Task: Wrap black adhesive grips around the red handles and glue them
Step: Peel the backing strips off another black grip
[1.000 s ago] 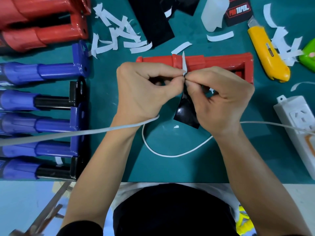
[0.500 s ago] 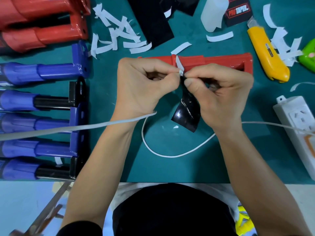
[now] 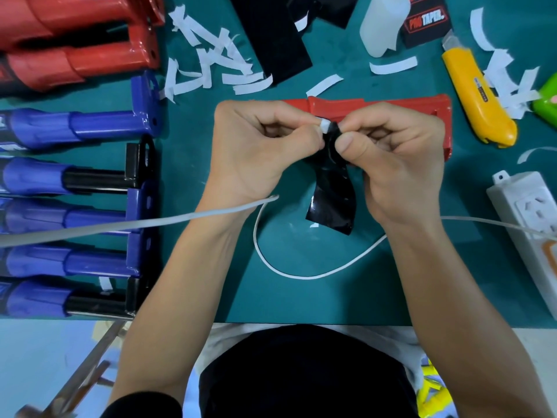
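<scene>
Against a second ago, the white backing (image 3: pixel 325 127) that stood up tall between the fingertips now shows only as a short tab. The black grip strip (image 3: pixel 331 203) hangs longer and freer beneath the hands. We judge the peel is under way but not done, so nothing is on a handle yet. The left hand (image 3: pixel 256 146) pinches the white backing between thumb and forefinger. The right hand (image 3: pixel 398 158) has its fingers closed on the strip's top end. The strip is held above the worktop (image 3: pixel 301 297), just in front of the red handle (image 3: pixel 376 108), which lies bare behind the knuckles. Of containers we see a white bottle (image 3: pixel 382 25) and a black box (image 3: pixel 425 21) at the far edge. We cannot tell what either holds. Loose scraps (image 3: pixel 211 64) of white backing lie near them.
</scene>
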Demonstrator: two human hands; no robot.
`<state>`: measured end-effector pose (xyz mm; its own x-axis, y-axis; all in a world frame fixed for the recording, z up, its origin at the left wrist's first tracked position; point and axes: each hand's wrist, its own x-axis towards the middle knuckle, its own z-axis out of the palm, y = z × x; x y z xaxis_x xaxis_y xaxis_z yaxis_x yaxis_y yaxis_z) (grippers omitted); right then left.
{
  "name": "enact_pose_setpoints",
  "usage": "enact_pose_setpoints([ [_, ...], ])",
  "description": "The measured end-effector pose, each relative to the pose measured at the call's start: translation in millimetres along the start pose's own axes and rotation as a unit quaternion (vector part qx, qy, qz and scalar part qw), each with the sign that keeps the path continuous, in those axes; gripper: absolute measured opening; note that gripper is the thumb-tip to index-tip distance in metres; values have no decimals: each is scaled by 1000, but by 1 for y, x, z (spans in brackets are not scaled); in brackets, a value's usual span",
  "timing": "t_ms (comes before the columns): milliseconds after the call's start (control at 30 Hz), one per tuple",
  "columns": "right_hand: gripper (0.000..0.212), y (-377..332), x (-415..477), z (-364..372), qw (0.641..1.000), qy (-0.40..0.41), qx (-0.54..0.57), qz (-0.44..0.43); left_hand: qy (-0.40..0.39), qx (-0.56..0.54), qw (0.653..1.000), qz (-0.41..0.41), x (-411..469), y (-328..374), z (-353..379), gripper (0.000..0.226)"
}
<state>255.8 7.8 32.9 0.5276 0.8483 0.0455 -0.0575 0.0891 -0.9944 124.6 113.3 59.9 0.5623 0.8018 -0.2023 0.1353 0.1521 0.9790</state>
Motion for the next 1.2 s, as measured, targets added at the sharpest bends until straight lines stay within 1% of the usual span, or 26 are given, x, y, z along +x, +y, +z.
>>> enact_pose_setpoints([
  [233, 23, -1, 1, 0, 999, -5, 27, 20, -11, -17, 999, -27, 1, 1, 0, 15],
  [400, 23, -2, 0, 0, 999, -1, 22, 27, -13, -27, 999, -37, 1, 2, 1, 14],
  [533, 21, -1, -1, 0, 999, 18, -19, 19, -23, -25, 999, -38, 1, 3, 1, 28],
  [567, 23, -2, -1, 1, 999, 26, -34, 13, -23, -20, 999, -41, 2, 3, 0, 30],
  [633, 30, -4, -2, 3, 997, 35, -75, -6, -25, -13, 999, -34, 3, 2, -1, 26],
  [733, 24, -6, -4, 4, 989, 43, -137, -36, -43, -1, 999, 1, 2, 1, -3, 9],
  [767, 22, -6, -5, 5, 986, 49, -155, -42, -52, 12, 998, 11, 2, 0, -4, 9],
  [800, 21, -6, -5, 5, 983, 57, -171, -46, -57, 28, 998, 17, 2, -1, -5, 15],
  [900, 17, -6, -7, 7, 975, 71, -204, -57, -49, 63, 997, 24, 4, -3, -6, 24],
  [1033, 13, -6, -8, 9, 967, 87, -228, -69, -42, 84, 995, 44, 3, -4, -4, 22],
  [1200, 10, -6, -10, 9, 954, 79, -274, -90, -2, 93, 994, 58, 3, -7, -2, 18],
])
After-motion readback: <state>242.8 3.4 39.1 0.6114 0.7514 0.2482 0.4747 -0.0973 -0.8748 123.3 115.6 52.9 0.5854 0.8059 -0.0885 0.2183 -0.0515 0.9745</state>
